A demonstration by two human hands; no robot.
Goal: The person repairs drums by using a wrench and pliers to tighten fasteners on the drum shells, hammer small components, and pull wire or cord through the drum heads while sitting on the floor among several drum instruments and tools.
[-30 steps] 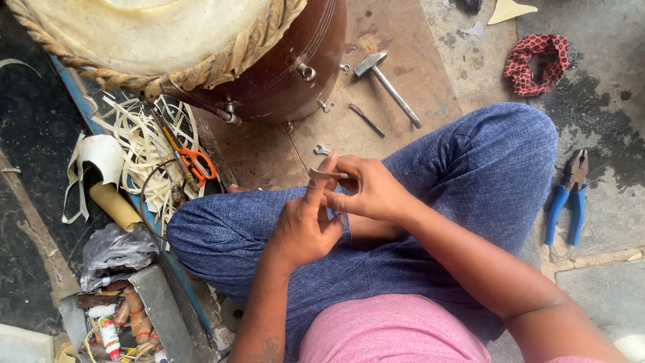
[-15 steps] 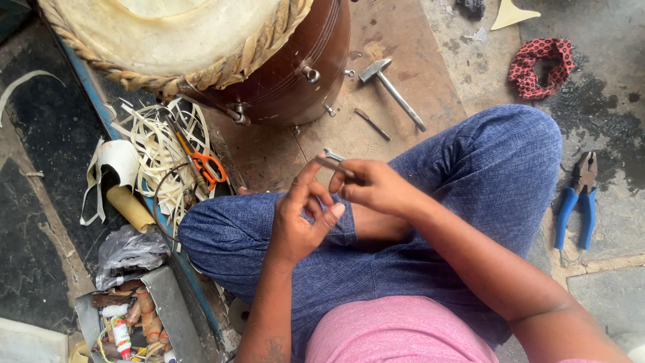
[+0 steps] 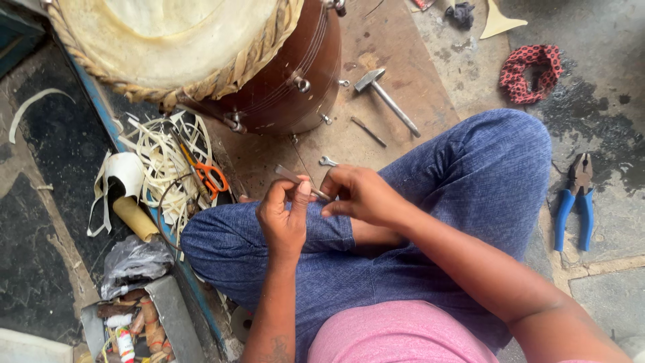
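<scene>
While both hands (image 3: 322,208) pinch, thin grey metal rod (image 3: 299,180), smooth.

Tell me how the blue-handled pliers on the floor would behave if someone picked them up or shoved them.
The blue-handled pliers look metal-jawed, so probably stiff and fairly heavy for their size. Lying flat on the rough stone floor, they would likely scrape rather than roll. The coated handles should grip well, though the splayed arms may swing at the pivot.
</scene>
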